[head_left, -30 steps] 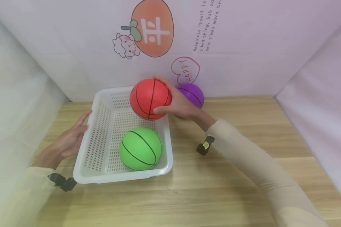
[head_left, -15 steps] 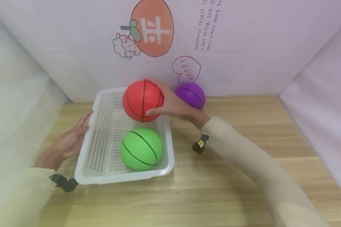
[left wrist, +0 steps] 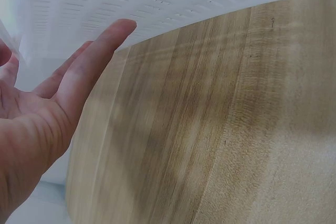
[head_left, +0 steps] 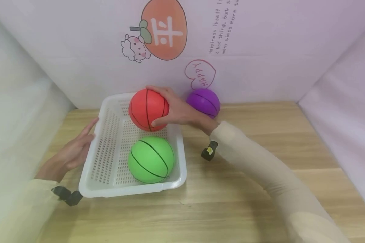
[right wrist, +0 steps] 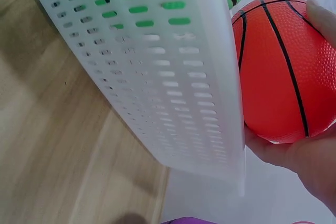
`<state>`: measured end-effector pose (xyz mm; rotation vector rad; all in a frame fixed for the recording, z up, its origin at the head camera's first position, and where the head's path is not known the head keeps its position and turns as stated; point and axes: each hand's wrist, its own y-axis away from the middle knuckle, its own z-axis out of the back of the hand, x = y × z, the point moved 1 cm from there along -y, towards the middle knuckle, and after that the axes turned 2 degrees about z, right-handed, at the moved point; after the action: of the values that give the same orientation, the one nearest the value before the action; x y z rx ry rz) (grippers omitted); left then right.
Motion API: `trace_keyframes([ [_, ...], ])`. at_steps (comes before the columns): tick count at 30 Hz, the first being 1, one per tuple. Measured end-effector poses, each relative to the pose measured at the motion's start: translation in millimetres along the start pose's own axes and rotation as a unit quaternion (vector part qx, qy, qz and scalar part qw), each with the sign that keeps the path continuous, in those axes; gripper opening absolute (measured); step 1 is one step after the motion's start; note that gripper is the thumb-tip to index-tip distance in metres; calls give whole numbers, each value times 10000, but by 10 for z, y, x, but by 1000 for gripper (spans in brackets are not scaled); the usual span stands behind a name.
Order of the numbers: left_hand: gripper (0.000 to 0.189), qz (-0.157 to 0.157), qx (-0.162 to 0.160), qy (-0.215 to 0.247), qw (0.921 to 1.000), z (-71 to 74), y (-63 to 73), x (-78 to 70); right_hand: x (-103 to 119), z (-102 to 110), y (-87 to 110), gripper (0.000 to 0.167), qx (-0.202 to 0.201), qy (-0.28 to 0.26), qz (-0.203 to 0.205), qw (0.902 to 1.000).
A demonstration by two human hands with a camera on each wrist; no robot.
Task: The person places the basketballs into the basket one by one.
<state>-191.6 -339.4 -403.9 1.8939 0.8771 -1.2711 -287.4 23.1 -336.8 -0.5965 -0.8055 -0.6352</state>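
Observation:
My right hand point(head_left: 177, 109) grips a red toy basketball point(head_left: 147, 109) from its right side, thumb at the front and fingers over the back. The ball is at the far right part of a white perforated plastic basket point(head_left: 104, 148). In the right wrist view the red ball point(right wrist: 283, 72) shows above the basket's side wall point(right wrist: 157, 77). A green toy basketball point(head_left: 151, 159) sits inside the basket near its front right corner. At the basket's left side, my left hand point(head_left: 74, 150) has its fingers extended, fingertips right at the rim. The left wrist view shows its fingers point(left wrist: 94, 61) along the outer wall.
A purple toy basketball point(head_left: 204, 102) stands on the wooden table point(head_left: 246, 189) to the right of the basket, against the back cloth. White cloth point(head_left: 261, 50) with printed drawings and lettering rises behind the table, and white cloth also walls both sides.
My right hand has moved left with the red basketball, slightly down, from the basket's right rim further over the basket. The left hand, basket and green ball stay practically in place.

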Motion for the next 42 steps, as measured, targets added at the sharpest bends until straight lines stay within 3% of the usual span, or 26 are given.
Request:
trace_keyframes([
  [6, 63, 98, -69, -15, 9999, -8, -14, 6, -58, 24, -33, 105, -27, -109, -186, 9998],
  [15, 63, 124, -98, 73, 9998, -23, -18, -4, -118, 34, -132, 101, 83, 172, 277, 9994],
  [19, 64, 149, -149, 61, 9998, -38, 0, 18, -132, -13, -174, 97, 161, 589, 426, 9972],
  [25, 63, 151, -302, -202, 9992, -60, 22, -11, -87, -107, -214, 90, 429, 1387, 118, 9893],
  [36, 63, 240, -454, -404, 9979, -72, 43, -41, 22, -217, -287, 88, 594, 1955, -488, 9777],
  [42, 62, 271, -469, -457, 9975, -92, 35, -25, -10, -301, -272, 87, 697, 2232, -614, 9703],
])
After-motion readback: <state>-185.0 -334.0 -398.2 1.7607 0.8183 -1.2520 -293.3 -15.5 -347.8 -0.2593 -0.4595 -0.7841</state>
